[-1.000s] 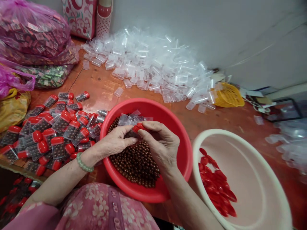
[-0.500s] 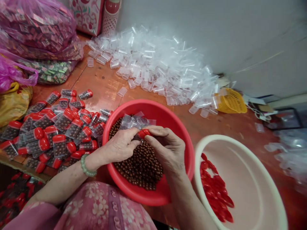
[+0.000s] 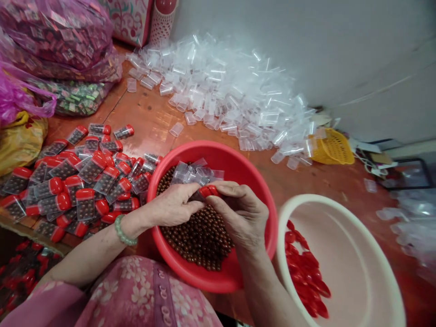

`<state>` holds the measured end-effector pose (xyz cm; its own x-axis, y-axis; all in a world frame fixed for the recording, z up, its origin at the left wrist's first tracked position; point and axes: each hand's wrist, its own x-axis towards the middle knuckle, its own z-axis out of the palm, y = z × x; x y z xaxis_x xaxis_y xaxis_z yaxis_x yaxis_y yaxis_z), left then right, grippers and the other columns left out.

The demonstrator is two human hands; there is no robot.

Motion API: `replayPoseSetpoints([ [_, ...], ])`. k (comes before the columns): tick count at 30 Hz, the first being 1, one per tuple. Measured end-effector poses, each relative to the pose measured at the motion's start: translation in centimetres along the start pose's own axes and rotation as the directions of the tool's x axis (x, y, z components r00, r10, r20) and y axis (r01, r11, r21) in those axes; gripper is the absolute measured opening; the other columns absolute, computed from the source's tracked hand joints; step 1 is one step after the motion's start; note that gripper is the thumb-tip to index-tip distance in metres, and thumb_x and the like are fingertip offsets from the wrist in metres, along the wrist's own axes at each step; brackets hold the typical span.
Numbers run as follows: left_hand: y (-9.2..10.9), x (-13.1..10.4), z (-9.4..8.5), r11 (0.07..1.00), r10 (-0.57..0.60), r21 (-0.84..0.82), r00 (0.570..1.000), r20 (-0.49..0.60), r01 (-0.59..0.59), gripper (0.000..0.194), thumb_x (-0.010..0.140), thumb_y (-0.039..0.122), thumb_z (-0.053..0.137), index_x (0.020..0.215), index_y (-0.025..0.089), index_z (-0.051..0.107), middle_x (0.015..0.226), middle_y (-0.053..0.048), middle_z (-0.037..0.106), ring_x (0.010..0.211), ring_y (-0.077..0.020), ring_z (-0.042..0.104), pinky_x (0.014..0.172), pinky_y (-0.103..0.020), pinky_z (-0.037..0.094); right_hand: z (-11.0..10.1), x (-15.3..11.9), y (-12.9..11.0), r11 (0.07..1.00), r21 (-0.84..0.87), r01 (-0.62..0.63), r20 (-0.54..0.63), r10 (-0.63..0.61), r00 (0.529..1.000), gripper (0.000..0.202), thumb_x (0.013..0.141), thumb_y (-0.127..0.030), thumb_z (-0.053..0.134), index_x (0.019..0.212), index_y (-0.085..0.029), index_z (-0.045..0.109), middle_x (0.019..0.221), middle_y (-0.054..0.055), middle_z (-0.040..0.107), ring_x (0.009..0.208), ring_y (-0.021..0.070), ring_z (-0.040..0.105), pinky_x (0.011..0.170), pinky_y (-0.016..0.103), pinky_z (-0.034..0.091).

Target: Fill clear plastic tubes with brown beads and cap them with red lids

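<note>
My left hand, wearing a green bead bracelet, pinches a small clear plastic case, mostly hidden by the fingers. At the case's right end my right hand grips a red cap between thumb and fingers. Whether the cap is fully seated I cannot tell. Both hands are over a red basin. Shiny brown beads fill its lower part, with several empty clear cases lying on top of them at the back.
Filled red-capped cases pile up on the left of the wooden table. Empty clear cases heap along the wall. A cream basin with red caps stands right, near a yellow basket. Purple bags sit back left.
The view has shifted slightly. Both hands keep their grip on the case and cap over the basin, with the right fingers turned a little and more red showing between the hands.
</note>
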<state>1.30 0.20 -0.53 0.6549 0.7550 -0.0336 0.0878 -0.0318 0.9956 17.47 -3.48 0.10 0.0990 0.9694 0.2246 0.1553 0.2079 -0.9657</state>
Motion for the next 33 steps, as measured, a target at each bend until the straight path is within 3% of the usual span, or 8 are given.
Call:
replayPoseSetpoints([
  [4, -0.2, 0.0, 0.0, 0.999, -0.047, -0.003, 0.999, -0.002, 0.047, 0.020, 0.084, 0.017, 0.049, 0.100, 0.013, 0.059, 0.098, -0.008, 0.065, 0.092, -0.0215, 0.060, 0.086, -0.037, 0.047, 0.2, -0.2, 0.2, 0.996, -0.063, 0.060, 0.000, -0.060, 0.998, 0.020, 0.076, -0.013, 0.073, 0.088, -0.028, 0.070, 0.093, 0.001, 0.071, 0.085, 0.0158, 0.068, 0.076, 0.031, 0.057],
  [9, -0.1, 0.1, -0.1, 0.993, -0.094, -0.064, 0.995, 0.037, 0.096, 0.021, 0.084, 0.018, 0.050, 0.101, 0.012, 0.061, 0.097, -0.007, 0.066, 0.091, -0.0205, 0.059, 0.085, -0.035, 0.047, -1.0, -0.3, 1.0, 0.963, -0.202, 0.179, 0.192, -0.141, 0.971, 0.027, 0.079, -0.023, 0.073, 0.105, -0.028, 0.065, 0.106, 0.006, 0.070, 0.097, 0.0208, 0.068, 0.083, 0.038, 0.057],
  [14, 0.1, 0.3, -0.2, 0.983, -0.160, -0.083, 0.984, 0.073, 0.166, 0.018, 0.083, 0.015, 0.050, 0.098, 0.011, 0.059, 0.096, -0.006, 0.066, 0.089, -0.0192, 0.060, 0.085, -0.033, 0.048, -1.1, -0.6, 1.5, 0.747, -0.509, 0.427, 0.327, -0.291, 0.899, 0.073, 0.065, -0.039, 0.084, 0.128, -0.024, 0.049, 0.118, 0.013, 0.066, 0.105, 0.0289, 0.066, 0.087, 0.044, 0.055],
  [19, -0.1, 0.2, -0.1, 0.988, -0.130, -0.069, 0.989, 0.069, 0.135, 0.017, 0.082, 0.013, 0.050, 0.096, 0.013, 0.059, 0.100, -0.007, 0.066, 0.096, -0.0210, 0.060, 0.091, -0.036, 0.048, -0.2, -1.1, 1.7, 0.569, -0.669, 0.477, 0.324, -0.354, 0.877, 0.070, 0.073, -0.029, 0.073, 0.135, -0.023, 0.042, 0.108, 0.011, 0.065, 0.095, 0.0272, 0.066, 0.079, 0.042, 0.057],
  [21, -0.2, 0.2, 0.0, 0.989, -0.119, -0.086, 0.991, 0.060, 0.124, 0.018, 0.082, 0.013, 0.049, 0.097, 0.013, 0.060, 0.100, -0.006, 0.067, 0.097, -0.0209, 0.060, 0.092, -0.036, 0.048, -0.1, -1.2, 1.8, 0.597, -0.660, 0.456, 0.308, -0.338, 0.889, 0.069, 0.072, -0.026, 0.072, 0.135, -0.024, 0.043, 0.110, 0.011, 0.065, 0.096, 0.0267, 0.066, 0.081, 0.042, 0.057],
  [23, -0.2, 0.2, 0.0, 0.989, -0.116, -0.087, 0.992, 0.054, 0.120, 0.018, 0.083, 0.015, 0.049, 0.097, 0.013, 0.060, 0.100, -0.006, 0.067, 0.097, -0.0212, 0.061, 0.092, -0.037, 0.049, -0.2, -1.3, 1.7, 0.724, -0.582, 0.371, 0.271, -0.257, 0.928, 0.069, 0.070, -0.028, 0.076, 0.133, -0.024, 0.046, 0.114, 0.011, 0.065, 0.101, 0.0267, 0.065, 0.086, 0.043, 0.056],
  [27, 0.1, 0.1, -0.2, 0.995, -0.094, -0.035, 0.995, 0.025, 0.095, 0.019, 0.085, 0.017, 0.049, 0.100, 0.015, 0.059, 0.103, -0.007, 0.068, 0.098, -0.0222, 0.062, 0.092, -0.038, 0.049, -0.3, -1.2, 1.1, 0.981, -0.193, 0.026, 0.188, 0.011, 0.982, 0.056, 0.075, -0.030, 0.076, 0.127, -0.026, 0.055, 0.124, 0.010, 0.064, 0.115, 0.0255, 0.063, 0.098, 0.044, 0.052],
  [33, 0.4, -0.1, 0.1, 0.984, -0.027, 0.178, 1.000, -0.012, 0.029, 0.020, 0.089, 0.017, 0.044, 0.105, 0.013, 0.055, 0.101, -0.011, 0.066, 0.095, -0.0238, 0.063, 0.089, -0.039, 0.050, -0.5, -0.7, 1.5, 0.987, 0.038, -0.158, 0.060, 0.155, 0.986, 0.021, 0.088, -0.022, 0.064, 0.107, -0.028, 0.071, 0.110, 0.004, 0.074, 0.106, 0.0194, 0.068, 0.100, 0.040, 0.051],
])
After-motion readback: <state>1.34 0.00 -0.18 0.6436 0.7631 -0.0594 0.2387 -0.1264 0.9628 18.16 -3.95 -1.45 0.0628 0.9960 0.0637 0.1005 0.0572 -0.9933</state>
